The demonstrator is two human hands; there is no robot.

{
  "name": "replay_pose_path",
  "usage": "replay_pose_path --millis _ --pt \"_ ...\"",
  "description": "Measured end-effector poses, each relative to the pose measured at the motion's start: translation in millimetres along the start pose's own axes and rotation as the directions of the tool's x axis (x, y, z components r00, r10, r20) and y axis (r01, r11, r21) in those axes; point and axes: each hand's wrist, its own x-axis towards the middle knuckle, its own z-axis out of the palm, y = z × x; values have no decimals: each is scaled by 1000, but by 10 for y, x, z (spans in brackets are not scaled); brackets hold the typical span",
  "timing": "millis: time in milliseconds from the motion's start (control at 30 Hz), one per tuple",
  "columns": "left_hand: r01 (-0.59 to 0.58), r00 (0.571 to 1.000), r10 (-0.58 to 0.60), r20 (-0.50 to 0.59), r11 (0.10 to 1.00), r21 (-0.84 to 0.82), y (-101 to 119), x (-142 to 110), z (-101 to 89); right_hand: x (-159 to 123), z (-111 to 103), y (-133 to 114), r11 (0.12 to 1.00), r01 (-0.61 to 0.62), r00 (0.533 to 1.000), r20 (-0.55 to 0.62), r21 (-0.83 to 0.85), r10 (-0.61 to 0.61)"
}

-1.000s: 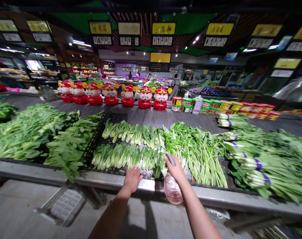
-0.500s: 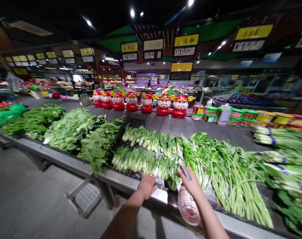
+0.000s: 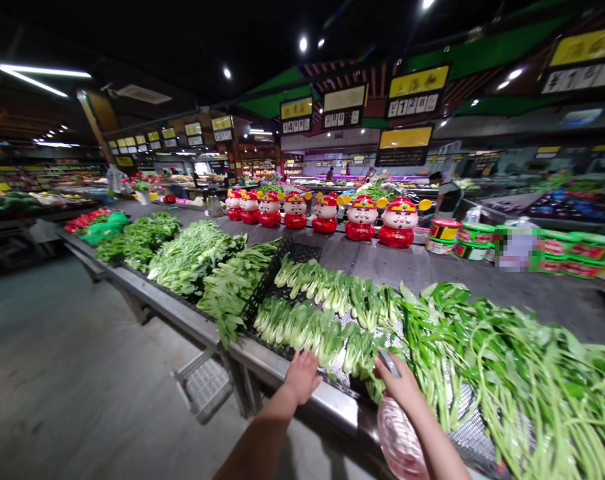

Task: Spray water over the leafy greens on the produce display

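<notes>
My right hand (image 3: 401,387) is wrapped round the neck of a clear pinkish spray bottle (image 3: 400,437) with a grey trigger, held over the stand's metal front edge. Close by on the left, my left hand (image 3: 302,379) rests with fingers outstretched at the front row of bok choy (image 3: 302,323), holding nothing. Whether its fingertips touch the leaves I cannot tell. A second row of bok choy (image 3: 340,287) lies behind, both on a perforated tray. Long-stemmed leafy greens (image 3: 482,347) are piled to the right of my right hand.
Leafy bunches (image 3: 197,257) fill the stand's left side, past a black crate wall (image 3: 265,283). Red figurine jars (image 3: 360,219) and stacked tubs (image 3: 475,240) line the back. A grey crate (image 3: 207,387) sits low beneath the front edge. A person (image 3: 447,197) stands beyond.
The view has swung left, so the stand and figurines appear farther right. My right hand still grips the spray bottle, and my left hand remains by the front bok choy row.
</notes>
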Motion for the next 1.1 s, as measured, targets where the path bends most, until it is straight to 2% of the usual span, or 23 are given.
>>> replay_pose_path --millis 100,233,433,600,733,867,1100 --pt "44 999 -44 -15 999 10 -98 -44 -8 33 72 -22 994 2 993 115 109 -15" --pt "73 996 -70 -60 996 59 -179 -91 8 47 185 -83 989 -4 991 134 147 -16" --pt "149 987 -144 -65 985 87 -220 -128 58 40 305 -163 994 -2 989 144 106 -13" --pt "166 985 -162 -61 983 76 -236 -133 120 12 318 -220 999 -11 987 162 42 4" --pt "173 983 -166 -79 982 79 -244 -117 151 -22 280 -320 998 -26 968 250 48 13" --pt "177 980 -168 -103 981 82 -275 -102 143 -52 261 -460 997 45 954 294 61 -61" --pt "248 959 -233 -158 966 77 -419 -120 144 -62 410 -611 997 66 924 375 47 -79"
